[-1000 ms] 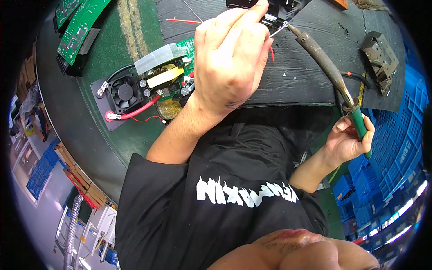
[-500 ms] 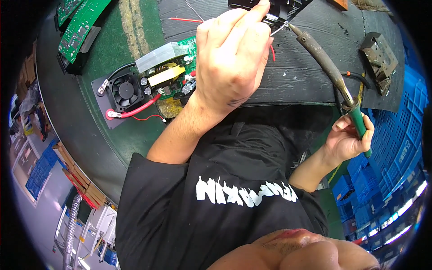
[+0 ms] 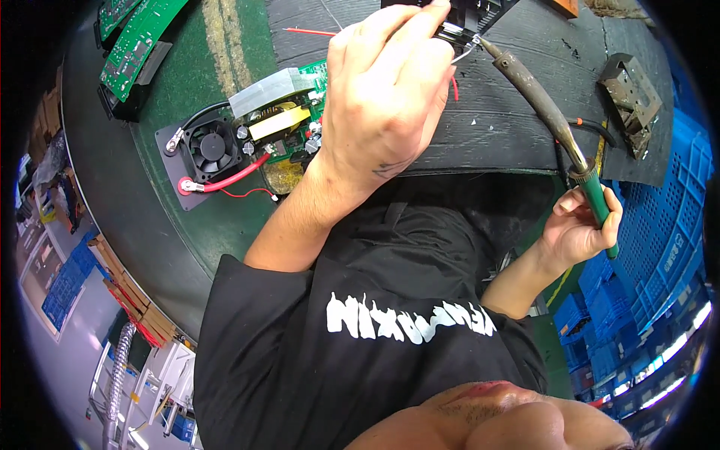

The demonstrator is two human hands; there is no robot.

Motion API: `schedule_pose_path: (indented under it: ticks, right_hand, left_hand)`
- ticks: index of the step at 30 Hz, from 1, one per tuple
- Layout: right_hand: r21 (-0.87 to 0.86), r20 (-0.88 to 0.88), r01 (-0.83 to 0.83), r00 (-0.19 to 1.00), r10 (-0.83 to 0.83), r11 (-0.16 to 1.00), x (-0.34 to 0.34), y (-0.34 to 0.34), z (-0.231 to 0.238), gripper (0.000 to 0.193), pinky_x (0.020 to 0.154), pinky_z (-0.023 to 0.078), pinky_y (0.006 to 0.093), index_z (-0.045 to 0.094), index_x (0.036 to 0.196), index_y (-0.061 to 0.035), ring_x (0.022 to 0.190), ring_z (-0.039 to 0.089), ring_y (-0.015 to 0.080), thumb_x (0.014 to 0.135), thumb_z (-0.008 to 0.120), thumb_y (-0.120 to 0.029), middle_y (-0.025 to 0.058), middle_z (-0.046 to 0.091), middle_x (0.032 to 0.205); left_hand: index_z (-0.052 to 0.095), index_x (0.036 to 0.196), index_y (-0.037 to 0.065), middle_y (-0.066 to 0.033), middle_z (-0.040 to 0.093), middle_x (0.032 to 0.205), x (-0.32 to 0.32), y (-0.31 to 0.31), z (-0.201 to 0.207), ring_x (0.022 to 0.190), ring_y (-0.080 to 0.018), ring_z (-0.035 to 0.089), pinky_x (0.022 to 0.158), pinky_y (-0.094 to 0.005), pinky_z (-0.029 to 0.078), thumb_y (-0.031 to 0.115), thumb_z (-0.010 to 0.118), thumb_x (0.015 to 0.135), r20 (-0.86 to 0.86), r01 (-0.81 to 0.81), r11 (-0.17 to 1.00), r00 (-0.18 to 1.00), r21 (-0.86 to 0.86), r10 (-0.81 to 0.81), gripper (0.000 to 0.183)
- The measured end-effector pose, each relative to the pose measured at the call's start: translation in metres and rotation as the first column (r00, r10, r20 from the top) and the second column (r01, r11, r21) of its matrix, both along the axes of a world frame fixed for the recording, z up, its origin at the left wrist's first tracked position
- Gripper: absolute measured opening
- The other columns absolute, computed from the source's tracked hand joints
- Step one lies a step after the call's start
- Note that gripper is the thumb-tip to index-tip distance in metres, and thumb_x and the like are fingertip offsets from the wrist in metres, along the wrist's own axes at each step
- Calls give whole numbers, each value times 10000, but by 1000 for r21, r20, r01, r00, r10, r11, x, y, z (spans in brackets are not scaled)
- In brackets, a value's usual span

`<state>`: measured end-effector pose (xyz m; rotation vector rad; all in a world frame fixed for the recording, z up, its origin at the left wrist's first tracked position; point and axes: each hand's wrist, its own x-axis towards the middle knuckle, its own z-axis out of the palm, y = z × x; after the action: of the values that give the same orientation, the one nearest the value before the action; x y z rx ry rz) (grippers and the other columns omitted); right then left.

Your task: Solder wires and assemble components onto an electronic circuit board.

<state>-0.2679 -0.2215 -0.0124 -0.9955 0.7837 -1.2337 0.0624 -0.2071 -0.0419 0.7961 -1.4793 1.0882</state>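
My right hand is closed round the green handle of a soldering iron. The iron slants up and left, and its tip meets a shiny metal end beside a black part at the top edge. Bent and pinched together, the fingers of my left hand are at that black part; what they grip is mostly hidden behind them. A short pale wire bends just below the iron's tip. Left of my left hand lies a green circuit board, attached to a plate with a black fan and red and black cables.
More green circuit boards stand at the upper left. A worn metal holder sits on the black work surface at the right, with a dark cable near it. Blue crates are stacked beyond the right edge.
The fan and its board have shifted slightly right and up. The pale wire by the iron's tip hangs a little lower. Both hands and the iron have hardly moved.
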Motion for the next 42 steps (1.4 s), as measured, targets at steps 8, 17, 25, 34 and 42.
schedule_pose_path:
  ticks: [8,17,25,34,42]
  right_hand:
    - [39,16,9,1000,-10,999,-3,-2,-9,483,485,534,277,675,1119,6,605,675,225,969,508,-422,220,736,890]
    - [179,137,53,988,-78,982,-9,-4,-10,444,513,509,269,692,1124,-1,588,632,227,976,536,-390,221,720,848]
    - [182,171,66,980,-98,981,-6,-3,-6,445,537,508,280,694,1116,37,588,621,228,970,557,-361,226,717,848]
    - [120,180,90,977,-111,989,-14,4,-5,430,530,486,270,703,1106,38,602,611,219,977,553,-344,211,708,819]
    - [132,180,137,971,-160,982,-27,8,-2,425,530,473,265,720,1094,22,593,598,215,971,573,-358,200,701,794]
  left_hand:
    - [711,931,77,-64,681,1149,-30,109,120,1085,-274,584,941,-365,431,70,811,778,37,-344,484,843,805,537,183]
    - [741,913,225,-18,630,1003,28,158,123,1094,-266,559,956,-450,381,293,763,869,395,-552,-83,475,830,786,83]
    - [769,1029,204,-49,700,1024,72,186,121,1015,-275,624,936,-449,425,226,704,896,518,-660,-166,383,732,765,149]
    - [719,873,88,-43,659,863,-7,113,80,885,-253,616,813,-417,422,246,708,870,247,-474,289,782,832,573,159]
    - [728,1025,18,-123,713,787,-15,88,64,724,-311,674,712,-400,518,183,738,882,-175,-118,396,759,910,627,218]
